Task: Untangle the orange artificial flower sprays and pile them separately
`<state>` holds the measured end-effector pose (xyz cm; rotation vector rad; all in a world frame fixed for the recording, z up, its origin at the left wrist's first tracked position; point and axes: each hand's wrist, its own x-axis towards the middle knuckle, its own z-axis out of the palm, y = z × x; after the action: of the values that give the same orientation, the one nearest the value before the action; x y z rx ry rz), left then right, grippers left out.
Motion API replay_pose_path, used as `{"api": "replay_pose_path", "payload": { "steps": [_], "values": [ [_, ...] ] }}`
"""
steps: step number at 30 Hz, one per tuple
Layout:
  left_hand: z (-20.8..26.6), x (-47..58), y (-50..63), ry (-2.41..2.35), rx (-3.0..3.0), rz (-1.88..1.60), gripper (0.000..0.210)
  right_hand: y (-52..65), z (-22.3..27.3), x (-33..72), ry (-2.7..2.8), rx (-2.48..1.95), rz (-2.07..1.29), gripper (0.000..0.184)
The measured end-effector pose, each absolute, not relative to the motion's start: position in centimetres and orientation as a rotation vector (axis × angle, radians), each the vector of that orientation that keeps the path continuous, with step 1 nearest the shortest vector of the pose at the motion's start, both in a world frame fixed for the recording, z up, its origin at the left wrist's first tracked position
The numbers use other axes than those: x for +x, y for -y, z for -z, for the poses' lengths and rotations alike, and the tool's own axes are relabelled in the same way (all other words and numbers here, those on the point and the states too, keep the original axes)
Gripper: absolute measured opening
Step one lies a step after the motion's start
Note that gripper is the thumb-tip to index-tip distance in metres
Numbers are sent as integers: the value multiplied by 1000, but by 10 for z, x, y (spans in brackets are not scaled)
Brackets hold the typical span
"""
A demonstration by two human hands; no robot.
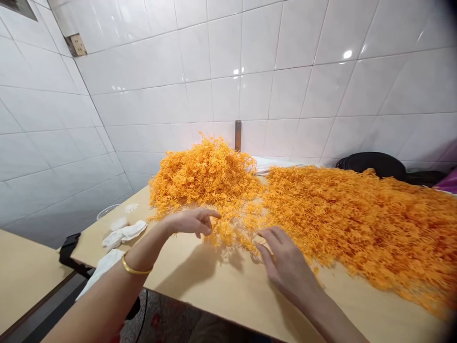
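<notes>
Head view, tall heap (203, 176): we see a springy mound of orange, thin, curly strands, frizzy and rounded on top, towards the back of the bench (228, 286).
Flat spread (357, 219): to the right lies a wider, lower mat of the same orange strands, densely tangled and ragged along its near edge.
Loose wisps (233, 224): between the two masses we find a thin, lacy patch, pale wood colour showing through its gaps.
Left hand (194, 221): ours is at the near edge of the tall heap, index finger stretched out, the others bent; we cannot tell whether these fingers grip any strands.
Right hand (283, 252): thumb and index finger stand narrowly apart beside the loose wisps; we cannot tell if a strand is caught there.
Bracelet (134, 267): a smooth, shiny, gold-coloured ring circles our left wrist.
White cloths (124, 233): soft, crumpled pieces lie towards the left end of the surface.
Wall (250, 47): glossy, pale rectangular tiles rise behind, catching bright reflections.
Black object (373, 163): we see its dark, rounded top behind the flat spread.
</notes>
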<state>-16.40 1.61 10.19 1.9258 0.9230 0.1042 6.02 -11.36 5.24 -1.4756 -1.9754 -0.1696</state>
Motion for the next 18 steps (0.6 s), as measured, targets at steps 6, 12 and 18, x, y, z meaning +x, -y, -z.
{"api": "replay_pose_path", "payload": {
  "steps": [6, 12, 18],
  "values": [
    [-144, -149, -18, -1305, 2303, -451, 34, 68, -35, 15, 2169, -1635, 194, 29],
    [-105, -78, -34, -998, 2903, -177, 36, 55, -24, 1, 2206, -1745, 269, 31],
    [-82, -62, -55, -1220, 2754, -406, 13, 61, -25, 15, 2170, -1748, 308, 24]
  ]
}}
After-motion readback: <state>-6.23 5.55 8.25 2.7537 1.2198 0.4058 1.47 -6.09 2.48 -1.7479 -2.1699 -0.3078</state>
